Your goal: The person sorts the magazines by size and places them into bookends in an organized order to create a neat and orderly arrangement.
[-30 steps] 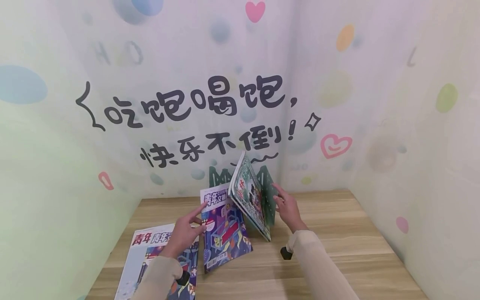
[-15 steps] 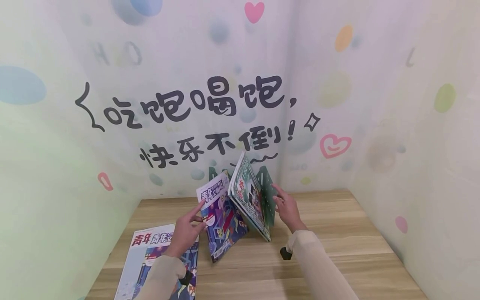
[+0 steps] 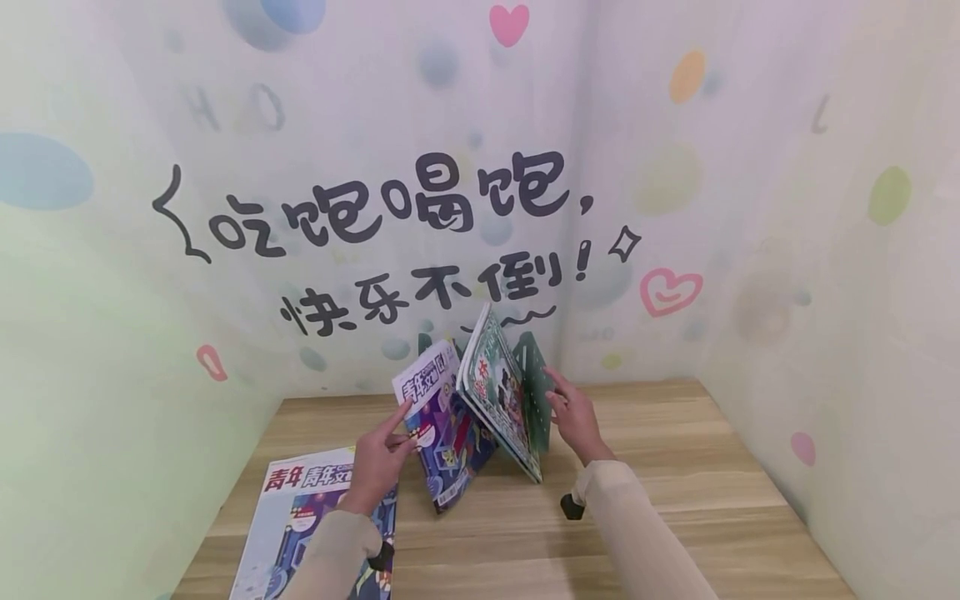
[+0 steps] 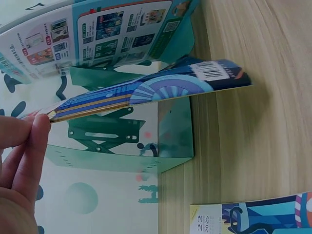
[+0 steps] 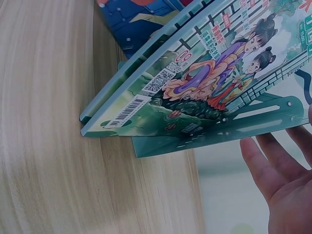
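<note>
My left hand [image 3: 377, 462] pinches the left edge of a purple-blue magazine [image 3: 438, 417] between thumb and fingers. The magazine stands tilted, its lower corner raised above the table in the left wrist view [image 4: 195, 78]. Beside it lean several green-covered magazines [image 3: 501, 392] inside a green metal bookend [image 3: 537, 392] with an expanding lattice back. Against the bookend's right panel [image 5: 195, 146] rest the extended fingers of my right hand [image 3: 579, 423]. The far end of the purple-blue magazine is hidden behind the green ones.
Overlapping magazines [image 3: 258, 533] lie flat at the front left of the wooden table [image 3: 637, 500], partly under my left forearm. A printed wall sheet [image 3: 750, 208] stands behind and at both sides.
My left hand has moved the purple-blue magazine back toward the bookend, turning it more edge-on and closer to the green magazines. My right hand has stayed at the bookend's panel.
</note>
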Demonstrator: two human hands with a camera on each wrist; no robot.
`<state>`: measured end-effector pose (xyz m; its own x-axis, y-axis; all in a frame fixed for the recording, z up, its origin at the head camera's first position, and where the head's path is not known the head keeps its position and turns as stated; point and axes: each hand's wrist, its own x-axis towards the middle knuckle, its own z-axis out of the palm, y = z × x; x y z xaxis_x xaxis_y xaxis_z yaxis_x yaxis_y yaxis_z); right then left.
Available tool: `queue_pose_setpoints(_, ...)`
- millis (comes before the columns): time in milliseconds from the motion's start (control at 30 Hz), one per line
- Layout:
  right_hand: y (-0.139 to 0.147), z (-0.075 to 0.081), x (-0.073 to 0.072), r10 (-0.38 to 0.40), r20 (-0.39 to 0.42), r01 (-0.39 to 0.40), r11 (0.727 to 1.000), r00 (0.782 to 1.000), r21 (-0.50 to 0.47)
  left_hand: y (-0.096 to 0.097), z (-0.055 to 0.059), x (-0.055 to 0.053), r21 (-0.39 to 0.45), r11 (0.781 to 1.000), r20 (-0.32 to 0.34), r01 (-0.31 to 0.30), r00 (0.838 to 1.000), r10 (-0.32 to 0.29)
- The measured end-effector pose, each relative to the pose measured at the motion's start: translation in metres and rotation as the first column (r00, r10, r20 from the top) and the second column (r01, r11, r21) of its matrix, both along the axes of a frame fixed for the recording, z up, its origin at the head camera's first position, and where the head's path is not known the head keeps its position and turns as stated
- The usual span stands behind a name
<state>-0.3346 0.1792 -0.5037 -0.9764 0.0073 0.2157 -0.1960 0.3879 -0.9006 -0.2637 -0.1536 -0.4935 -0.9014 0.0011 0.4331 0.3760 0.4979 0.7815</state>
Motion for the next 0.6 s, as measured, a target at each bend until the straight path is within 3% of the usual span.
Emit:
queue_pose_setpoints(267, 0.001, 0.0, 0.0, 0.005, -0.003, -0.005, 1.0, 1.0, -0.006, 0.008, -0.005, -0.005, 0.017, 0.999, -0.012, -0.047, 0.999, 0.047)
queue_pose_setpoints(500, 0.0, -0.002, -0.002, -0.004, -0.001, 0.004, 1.0, 1.0, 0.002, 0.016, -0.015, -0.011, 0.068, 0.995, -0.075, -0.071, 0.994, 0.076)
queue_pose_setpoints(600, 0.0, -0.002, -0.001, -0.004, 0.001, 0.004, 1.0, 1.0, -0.005, 0.019, -0.017, -0.013, 0.083, 0.993, -0.064, -0.081, 0.994, 0.086)
